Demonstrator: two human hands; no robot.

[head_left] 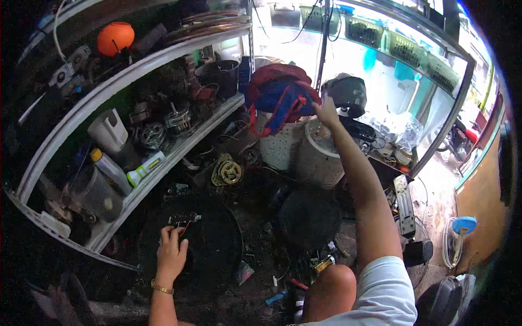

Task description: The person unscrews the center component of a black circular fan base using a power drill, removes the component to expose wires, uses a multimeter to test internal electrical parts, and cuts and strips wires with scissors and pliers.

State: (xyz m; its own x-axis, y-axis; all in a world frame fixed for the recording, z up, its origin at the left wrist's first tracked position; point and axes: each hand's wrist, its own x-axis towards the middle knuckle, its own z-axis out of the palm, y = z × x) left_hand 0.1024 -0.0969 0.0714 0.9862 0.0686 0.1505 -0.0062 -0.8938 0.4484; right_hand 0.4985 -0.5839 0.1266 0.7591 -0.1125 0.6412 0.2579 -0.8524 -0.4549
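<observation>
My left hand [172,251], with a gold-coloured band at the wrist, rests on a dark round platform [215,250], fingers curved and apart, at a small circuit board [183,219] with thin wires. My right hand [325,108] reaches far forward and grips the right edge of a red and blue backpack [277,87]; its fingers are somewhat blurred. The backpack lies over a white perforated tub [277,146] beside another pale tub [321,168]. A black helmet-like object [345,92] is just right of that hand.
Metal shelving [65,127] at left holds motor parts, jugs and a torch [141,168]. A glass case [397,81] stands behind, with baskets. A yellowish metal part [231,173], a second black disc [309,223] and small tools lie on the floor. A blue-topped fan [463,224] is at right.
</observation>
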